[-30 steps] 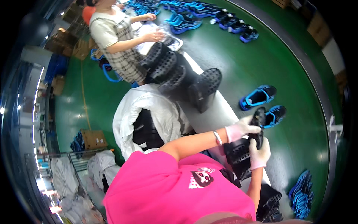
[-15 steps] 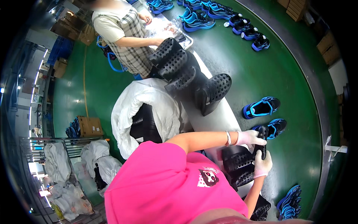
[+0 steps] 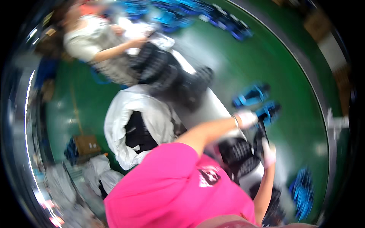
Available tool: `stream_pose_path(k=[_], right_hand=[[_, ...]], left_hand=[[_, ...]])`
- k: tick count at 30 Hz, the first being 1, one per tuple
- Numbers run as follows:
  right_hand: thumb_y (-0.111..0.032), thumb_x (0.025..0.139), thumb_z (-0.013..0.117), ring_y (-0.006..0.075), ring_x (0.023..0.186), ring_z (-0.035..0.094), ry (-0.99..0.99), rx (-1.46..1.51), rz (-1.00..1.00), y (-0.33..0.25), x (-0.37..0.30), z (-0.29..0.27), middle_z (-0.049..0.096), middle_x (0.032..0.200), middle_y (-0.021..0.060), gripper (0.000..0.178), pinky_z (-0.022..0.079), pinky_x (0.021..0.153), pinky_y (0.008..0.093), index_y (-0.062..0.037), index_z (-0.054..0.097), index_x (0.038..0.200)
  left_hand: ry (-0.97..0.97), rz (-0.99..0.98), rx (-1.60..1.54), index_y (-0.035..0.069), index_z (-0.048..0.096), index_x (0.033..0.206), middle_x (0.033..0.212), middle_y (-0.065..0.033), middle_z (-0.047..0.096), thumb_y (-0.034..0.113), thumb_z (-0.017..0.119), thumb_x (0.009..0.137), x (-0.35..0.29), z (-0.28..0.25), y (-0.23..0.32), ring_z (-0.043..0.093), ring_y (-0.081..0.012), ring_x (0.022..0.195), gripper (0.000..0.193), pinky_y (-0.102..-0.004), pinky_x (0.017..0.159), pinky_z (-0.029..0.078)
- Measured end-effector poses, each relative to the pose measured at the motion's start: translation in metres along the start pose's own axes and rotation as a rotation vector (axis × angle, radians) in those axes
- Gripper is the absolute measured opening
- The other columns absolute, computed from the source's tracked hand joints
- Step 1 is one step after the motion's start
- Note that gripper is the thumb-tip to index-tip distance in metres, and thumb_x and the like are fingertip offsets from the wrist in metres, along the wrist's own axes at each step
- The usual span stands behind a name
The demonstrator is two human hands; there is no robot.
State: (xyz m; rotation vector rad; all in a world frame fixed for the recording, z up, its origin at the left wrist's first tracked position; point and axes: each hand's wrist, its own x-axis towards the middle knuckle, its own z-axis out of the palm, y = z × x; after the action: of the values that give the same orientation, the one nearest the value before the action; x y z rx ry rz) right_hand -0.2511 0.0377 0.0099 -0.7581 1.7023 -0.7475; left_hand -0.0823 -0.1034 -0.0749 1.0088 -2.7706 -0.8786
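My gloved right hand (image 3: 269,153) is closed round the lower end of a black, shoe-sole-shaped piece (image 3: 261,137), held upright above the bench. At its upper end is my gloved left hand (image 3: 246,119), closed on it, though motion blurs the fingers. Just beyond the left hand stands a blue-and-black shoe (image 3: 268,112). A stack of black, perforated, shoe-shaped pieces (image 3: 236,150) lies on the bench left of my right hand.
Another blue-and-black shoe (image 3: 251,95) stands farther off on the green surface. More black perforated pieces (image 3: 159,66) are stacked near a co-worker (image 3: 100,49). A white sack (image 3: 114,125) with black contents stands left. Several blue shoes (image 3: 303,193) lie at the right.
The whole view has shifted and blurred. My left hand has moved to the upper end of the black piece, and my hands look farther apart.
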Motion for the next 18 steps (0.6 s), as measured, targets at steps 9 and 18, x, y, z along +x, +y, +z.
stream_pose_path(k=[9, 18], right_hand=[[-0.034, 0.084, 0.060, 0.0085, 0.053, 0.048, -0.109, 0.127, 0.123, 0.019, 0.018, -0.040, 0.062, 0.071, 0.0016, 0.036, 0.034, 0.046, 0.0240, -0.0001, 0.069, 0.094], [-0.051, 0.079, 0.059, 0.0080, 0.044, 0.035, -0.211, -0.097, 0.324, -0.024, 0.058, -0.043, 0.062, 0.069, 0.0056, 0.046, 0.021, 0.039, 0.0247, -0.0071, 0.068, 0.088]], left_hand=[[0.303, 0.234, -0.395, 0.004, 0.063, 0.091, 0.090, -0.0143, 0.061, 0.018, 0.067, 0.078, -0.025, 0.026, 0.024, 0.061, -0.0324, 0.085, 0.019, -0.0401, 0.078, 0.050], [0.305, 0.174, -0.115, 0.013, 0.062, 0.116, 0.115, -0.0095, 0.061, 0.010, 0.052, 0.081, 0.047, -0.007, -0.011, 0.058, -0.0308, 0.104, 0.037, -0.0393, 0.090, 0.048]])
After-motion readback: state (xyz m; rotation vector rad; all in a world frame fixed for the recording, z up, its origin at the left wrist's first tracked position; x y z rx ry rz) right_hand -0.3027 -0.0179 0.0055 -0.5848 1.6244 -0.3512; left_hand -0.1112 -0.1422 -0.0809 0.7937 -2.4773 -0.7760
